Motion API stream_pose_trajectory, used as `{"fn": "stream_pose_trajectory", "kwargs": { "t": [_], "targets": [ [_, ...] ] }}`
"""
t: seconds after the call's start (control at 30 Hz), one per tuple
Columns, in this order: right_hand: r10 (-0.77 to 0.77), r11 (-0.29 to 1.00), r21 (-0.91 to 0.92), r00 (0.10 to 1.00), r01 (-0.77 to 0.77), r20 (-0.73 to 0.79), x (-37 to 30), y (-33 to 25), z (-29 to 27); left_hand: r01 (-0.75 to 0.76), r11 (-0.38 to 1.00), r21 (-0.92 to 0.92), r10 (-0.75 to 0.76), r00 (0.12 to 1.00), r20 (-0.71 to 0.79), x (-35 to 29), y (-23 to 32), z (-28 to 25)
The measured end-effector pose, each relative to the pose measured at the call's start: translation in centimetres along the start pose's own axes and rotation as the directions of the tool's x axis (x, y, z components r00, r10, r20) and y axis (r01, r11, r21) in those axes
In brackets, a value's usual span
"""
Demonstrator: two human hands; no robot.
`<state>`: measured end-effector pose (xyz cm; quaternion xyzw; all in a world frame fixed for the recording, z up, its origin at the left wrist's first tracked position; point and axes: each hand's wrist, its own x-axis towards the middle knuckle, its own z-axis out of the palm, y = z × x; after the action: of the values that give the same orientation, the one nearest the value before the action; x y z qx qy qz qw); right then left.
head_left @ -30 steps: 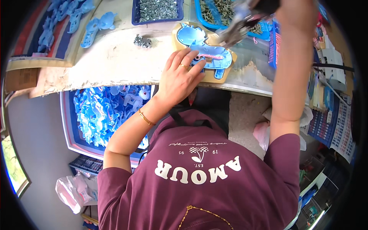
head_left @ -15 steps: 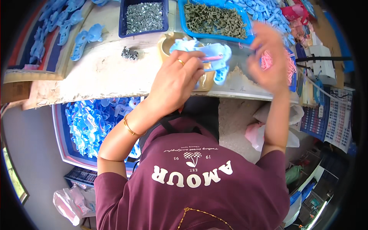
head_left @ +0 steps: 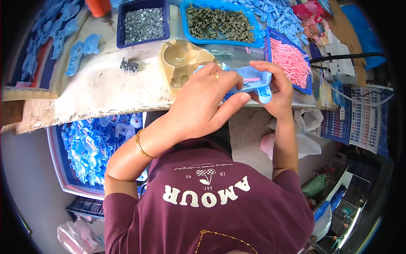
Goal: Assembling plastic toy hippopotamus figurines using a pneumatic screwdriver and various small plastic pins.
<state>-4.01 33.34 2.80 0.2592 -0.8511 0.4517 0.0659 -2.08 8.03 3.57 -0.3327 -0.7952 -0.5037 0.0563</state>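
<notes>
Between my two hands is a light blue plastic toy shell, hollow side up, with a thin pink piece lying inside it. My left hand covers its left end, fingers curled over the shell and thumb stretched along the near side. At the right end, my right hand grips it with fingers behind and around the edge. Just left of the shell, a tan moulded holder with rounded hollows rests on the table, partly hidden by my left hand.
Behind stand a dark blue tray of small metal screws and a bright blue tray of olive-brown parts. A basket of pink sticks sits right. An orange tool hangs at upper left. Below the table edge, a bin holds blue toy parts.
My right hand has come down from beside the pink-stick basket and taken hold of the shell. The shell has moved slightly right and nearer. An orange tool now shows at upper left.
</notes>
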Motion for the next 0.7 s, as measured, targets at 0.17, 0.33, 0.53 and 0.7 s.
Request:
{"fn": "stream_pose_trajectory", "kwargs": {
  "t": [0.17,0.33,0.53,0.7],
  "targets": [
    [0.024,0.994,0.105,1.000,-0.024,-0.002,0.1,-0.7,0.7,-0.005,0.999,-0.032,0.003,0.997,-0.073,-0.2,0.3,0.0],
    [0.039,0.997,0.064,0.987,-0.050,0.155,0.7,-2.5,1.2,0.060,0.993,0.099,-0.063,0.997,0.032,-2.0,1.3,-1.7],
    [0.087,0.928,0.302,0.914,-0.219,0.396,1.2,-3.9,0.8,0.216,0.972,0.089,-0.228,0.957,0.178,-6.0,4.1,-8.0],
    [0.178,0.936,0.183,0.855,-0.299,0.487,3.7,0.3,-3.4,0.641,0.623,0.449,-0.713,0.701,-0.010,-12.7,7.3,-15.8]
  ]
}}
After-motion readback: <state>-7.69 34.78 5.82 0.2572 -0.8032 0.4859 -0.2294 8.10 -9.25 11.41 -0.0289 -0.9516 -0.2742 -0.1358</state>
